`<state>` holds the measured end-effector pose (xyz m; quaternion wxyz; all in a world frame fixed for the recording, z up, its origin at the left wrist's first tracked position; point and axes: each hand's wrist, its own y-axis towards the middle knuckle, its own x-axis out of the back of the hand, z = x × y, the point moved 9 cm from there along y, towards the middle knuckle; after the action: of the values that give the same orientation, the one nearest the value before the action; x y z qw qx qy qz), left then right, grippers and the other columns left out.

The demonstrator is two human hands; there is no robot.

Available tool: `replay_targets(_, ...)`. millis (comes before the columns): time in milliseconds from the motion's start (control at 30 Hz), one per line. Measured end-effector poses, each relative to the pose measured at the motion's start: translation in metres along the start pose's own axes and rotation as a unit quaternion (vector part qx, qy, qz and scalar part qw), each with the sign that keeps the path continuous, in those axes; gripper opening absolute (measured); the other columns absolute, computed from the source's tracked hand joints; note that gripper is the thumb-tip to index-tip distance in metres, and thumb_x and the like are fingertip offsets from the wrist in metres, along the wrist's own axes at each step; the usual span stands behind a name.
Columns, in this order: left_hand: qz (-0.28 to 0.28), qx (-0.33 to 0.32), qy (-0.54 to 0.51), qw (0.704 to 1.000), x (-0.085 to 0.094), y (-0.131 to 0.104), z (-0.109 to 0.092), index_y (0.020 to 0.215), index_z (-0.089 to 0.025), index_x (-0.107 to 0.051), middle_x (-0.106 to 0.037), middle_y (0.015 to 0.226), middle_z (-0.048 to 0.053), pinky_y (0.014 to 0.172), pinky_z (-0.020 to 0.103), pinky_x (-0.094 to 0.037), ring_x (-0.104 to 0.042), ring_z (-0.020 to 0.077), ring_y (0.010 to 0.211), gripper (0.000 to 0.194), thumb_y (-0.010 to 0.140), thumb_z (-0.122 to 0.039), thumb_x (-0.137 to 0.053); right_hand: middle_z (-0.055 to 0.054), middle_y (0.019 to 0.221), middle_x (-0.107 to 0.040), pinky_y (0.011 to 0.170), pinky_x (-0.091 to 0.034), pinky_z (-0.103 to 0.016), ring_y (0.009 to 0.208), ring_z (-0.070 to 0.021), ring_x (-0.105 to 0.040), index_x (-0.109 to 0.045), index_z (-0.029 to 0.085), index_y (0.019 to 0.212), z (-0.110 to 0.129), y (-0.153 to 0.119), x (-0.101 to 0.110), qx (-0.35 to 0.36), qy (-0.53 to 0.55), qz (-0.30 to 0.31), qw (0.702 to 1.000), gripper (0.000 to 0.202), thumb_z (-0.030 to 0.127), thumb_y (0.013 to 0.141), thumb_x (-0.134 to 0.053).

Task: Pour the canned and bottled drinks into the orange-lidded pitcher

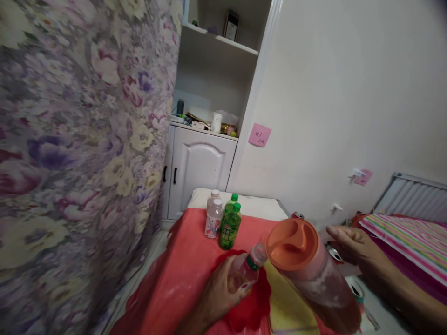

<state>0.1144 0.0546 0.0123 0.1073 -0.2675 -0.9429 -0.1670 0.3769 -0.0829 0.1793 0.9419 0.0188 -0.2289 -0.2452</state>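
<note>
My left hand [223,286] is wrapped round a clear plastic bottle [244,272] with a green neck ring and no cap. The bottle leans to the right over a red scalloped tray [261,307]. Its mouth is close to the orange lid of a clear pitcher [328,284], which is tilted towards it. Reddish-brown liquid with foam fills part of the pitcher. At the pitcher's right side, my right hand [352,244] is closed, apparently on the handle, which is hidden. Whether liquid is running between the two cannot be made out.
Two green-capped bottles [230,228] and two white-capped bottles [213,221] stand on the red-covered table [185,265]. A yellow cloth [289,307] lies under the pitcher. Opened cans [355,289] are at the right. A floral curtain [87,139] hangs left; a white cabinet [204,163] stands behind.
</note>
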Motion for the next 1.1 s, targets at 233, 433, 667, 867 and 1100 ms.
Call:
replay_targets(233,0.019,-0.030,0.010,0.999,-0.004,0.002,-0.003,0.126,-0.024,-0.063,-0.074,0.126,0.006,0.100,0.034,-0.054,-0.070,0.0264,0.113,0.055,0.074,-0.033,-0.080,0.009,0.055,-0.020,0.051,-0.013,-0.026,0.053,-0.0078,-0.014,-0.031,0.024,0.058,0.007,0.000,0.003,0.010,-0.005,0.001,1.000,0.070,0.083,0.073,-0.065)
replay_targets(433,0.020,-0.019,0.006,1.000,-0.006,0.002,0.001,0.127,-0.025,-0.061,-0.074,0.127,0.005,0.098,0.034,-0.055,-0.071,0.0262,0.113,0.056,0.075,-0.034,-0.079,0.009,0.055,-0.024,0.052,-0.016,-0.027,0.052,-0.0086,-0.018,-0.036,0.023,0.059,0.021,0.000,-0.002,0.032,-0.022,0.026,0.999,0.066,0.079,0.079,-0.063)
replay_targets(667,0.012,-0.025,-0.001,1.000,-0.005,0.001,-0.002,0.127,-0.027,-0.062,-0.074,0.126,0.006,0.099,0.036,-0.056,-0.071,0.0279,0.113,0.057,0.075,-0.037,-0.081,0.007,0.051,-0.034,0.051,-0.021,-0.026,0.049,-0.0087,-0.025,-0.043,0.021,0.057,0.024,0.007,0.001,0.050,-0.060,0.039,0.996,0.064,0.078,0.083,-0.060)
replay_targets(867,0.022,-0.013,-0.007,1.000,-0.006,0.002,-0.002,0.128,-0.025,-0.062,-0.074,0.128,0.007,0.101,0.036,-0.056,-0.071,0.0277,0.115,0.058,0.075,-0.034,-0.080,0.006,0.053,-0.037,0.052,-0.023,-0.027,0.051,-0.0100,-0.030,-0.045,0.021,0.057,0.036,0.005,0.000,0.064,-0.084,0.035,0.994,0.063,0.076,0.083,-0.060)
replay_targets(1100,0.023,-0.023,0.000,0.999,-0.006,0.002,-0.005,0.126,-0.031,-0.064,-0.075,0.125,0.006,0.099,0.038,-0.057,-0.071,0.0290,0.113,0.054,0.075,-0.038,-0.080,0.005,0.054,-0.036,0.052,-0.025,-0.026,0.053,-0.0107,-0.031,-0.043,0.021,0.055,0.043,0.006,0.000,0.083,-0.105,0.026,0.991,0.066,0.079,0.080,-0.061)
